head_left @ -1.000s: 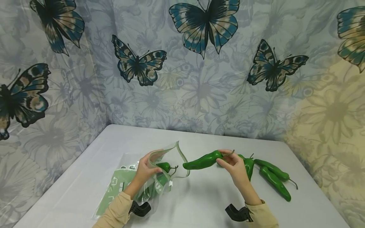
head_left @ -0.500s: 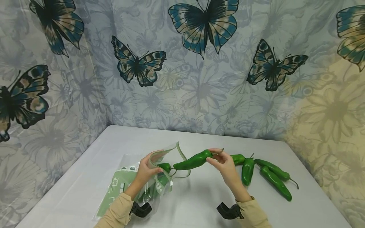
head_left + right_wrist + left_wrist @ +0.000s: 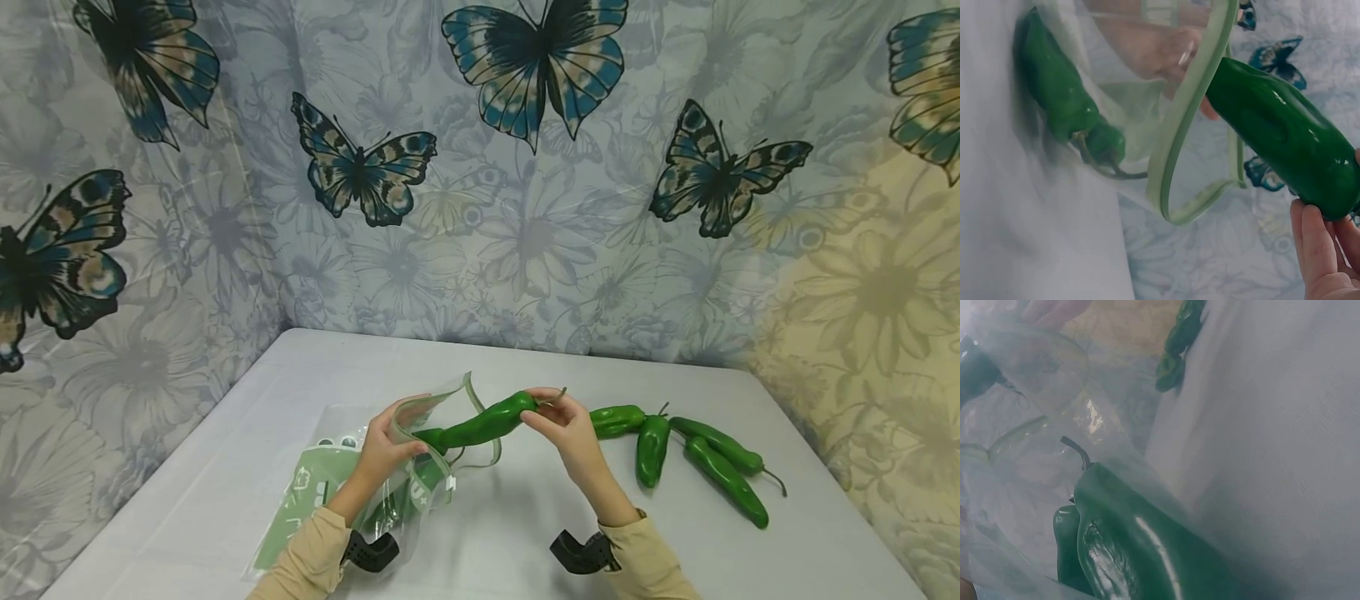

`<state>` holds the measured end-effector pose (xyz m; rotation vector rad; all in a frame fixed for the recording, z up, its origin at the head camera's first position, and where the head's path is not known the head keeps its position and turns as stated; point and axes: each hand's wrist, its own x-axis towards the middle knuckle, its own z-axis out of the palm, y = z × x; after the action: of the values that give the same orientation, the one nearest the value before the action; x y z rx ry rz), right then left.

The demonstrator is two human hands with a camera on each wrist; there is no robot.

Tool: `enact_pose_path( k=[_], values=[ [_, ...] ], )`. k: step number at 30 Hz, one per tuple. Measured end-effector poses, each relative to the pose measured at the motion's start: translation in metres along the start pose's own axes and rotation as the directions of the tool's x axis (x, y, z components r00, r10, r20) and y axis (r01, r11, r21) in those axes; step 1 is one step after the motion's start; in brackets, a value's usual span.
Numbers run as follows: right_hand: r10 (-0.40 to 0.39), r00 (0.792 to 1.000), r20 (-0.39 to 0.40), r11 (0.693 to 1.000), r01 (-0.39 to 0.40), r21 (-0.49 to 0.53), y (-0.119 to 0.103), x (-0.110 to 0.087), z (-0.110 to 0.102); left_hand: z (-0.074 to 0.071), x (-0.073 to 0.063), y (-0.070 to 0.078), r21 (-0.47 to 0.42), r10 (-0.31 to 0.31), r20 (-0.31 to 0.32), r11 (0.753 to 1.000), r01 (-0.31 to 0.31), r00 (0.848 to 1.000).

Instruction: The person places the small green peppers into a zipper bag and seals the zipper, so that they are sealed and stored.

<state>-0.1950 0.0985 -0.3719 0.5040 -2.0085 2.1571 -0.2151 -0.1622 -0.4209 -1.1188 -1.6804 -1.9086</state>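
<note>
My left hand (image 3: 384, 450) grips the near side of a clear zip bag (image 3: 303, 492) with a green printed panel, thumb inside the edge. The bag's green-lined mouth (image 3: 1179, 125) gapes toward the right. My right hand (image 3: 568, 433) pinches a long green pepper (image 3: 487, 423) at its stem end. Tilted downward, that pepper has its tip through the mouth, as the right wrist view shows. Inside the bag lie other green peppers (image 3: 1054, 81), seen through the plastic in the left wrist view as well, one with a curved stem (image 3: 1077, 450).
Several loose green peppers (image 3: 652, 450) lie on the white table (image 3: 540, 517) to the right of my right hand. A wall covering with butterflies (image 3: 360, 167) stands behind the table's back edge.
My right hand has carried the pepper leftward from outside the bag until its tip entered the mouth. The left hand and bag have stayed nearly still. Another loose pepper has become uncovered.
</note>
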Motion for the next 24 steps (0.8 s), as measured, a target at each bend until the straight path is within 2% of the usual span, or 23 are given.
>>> enact_pose_path(
  k=[6, 10, 24],
  values=[
    [-0.005, 1.0, 0.025, 1.0, 0.005, 0.012, 0.0, 0.002, 0.005, 0.0, 0.0, 0.0, -0.005, 0.009, -0.003, 1.0, -0.009, 1.0],
    [-0.008, 0.999, 0.031, 1.0, 0.007, 0.008, 0.001, 0.003, 0.009, -0.001, 0.0, -0.002, -0.005, -0.024, -0.006, 1.0, 0.024, 1.0],
    [0.076, 0.994, 0.073, 0.997, -0.078, 0.015, 0.012, 0.004, 0.025, 0.0, 0.0, -0.002, -0.008, -0.031, -0.003, 0.999, 0.031, 1.0]
  ],
)
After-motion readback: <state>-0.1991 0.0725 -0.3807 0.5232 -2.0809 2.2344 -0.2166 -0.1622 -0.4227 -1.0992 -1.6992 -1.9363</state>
